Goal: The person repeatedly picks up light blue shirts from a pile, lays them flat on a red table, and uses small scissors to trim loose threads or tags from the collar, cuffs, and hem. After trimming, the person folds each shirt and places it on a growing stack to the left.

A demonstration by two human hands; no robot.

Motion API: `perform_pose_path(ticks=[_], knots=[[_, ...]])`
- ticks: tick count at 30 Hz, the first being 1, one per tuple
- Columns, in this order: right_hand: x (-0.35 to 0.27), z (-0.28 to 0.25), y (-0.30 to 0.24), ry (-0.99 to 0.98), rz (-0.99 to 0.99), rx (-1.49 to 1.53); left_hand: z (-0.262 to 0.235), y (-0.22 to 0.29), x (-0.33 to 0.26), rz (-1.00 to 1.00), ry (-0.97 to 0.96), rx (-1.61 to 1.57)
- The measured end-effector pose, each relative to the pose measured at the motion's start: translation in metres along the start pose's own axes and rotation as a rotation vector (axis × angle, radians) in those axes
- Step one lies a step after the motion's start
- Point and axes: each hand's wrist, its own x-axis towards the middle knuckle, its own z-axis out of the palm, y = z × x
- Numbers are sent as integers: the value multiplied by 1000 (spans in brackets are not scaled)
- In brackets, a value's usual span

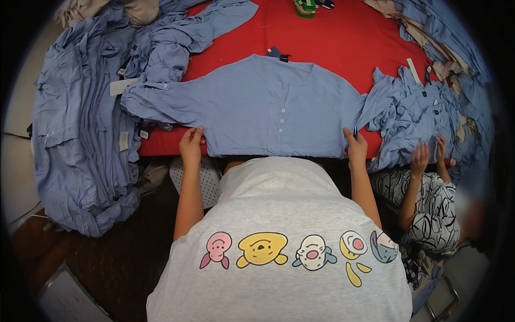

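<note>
A light blue blouse with a short row of white buttons lies spread out in front of me, its neckline at the far side. Its lower part reaches the near table edge. At its left side, below the sleeve, my left hand pinches the fabric between thumb and fingers. My right hand grips the opposite side in the same way, near the right sleeve. Dark tags stick out behind the collar. The left sleeve stretches toward a pile of blouses, and the right one meets another crumpled heap.
A red-covered table lies under the blouse. Stacked blue blouses hang over its left end. At right, a crumpled blue heap lies beside a co-worker's hands. A green bundle sits at the far edge.
</note>
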Motion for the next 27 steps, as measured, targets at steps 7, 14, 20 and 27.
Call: perform_pose_path(ticks=[7, 14, 20, 27], knots=[[39, -17, 21, 164, -246, -151, 1, -3, 28, 146, 61, 13], [88, -33, -80, 338, -546, -198, 35, 124, 63, 358, 15, -39], [165, -5, -223, 340, -736, -289, 80, 227, 181, 494, -111, -166], [112, 56, -181, 146, -911, -106, 165, 172, 60, 988, -235, 403]])
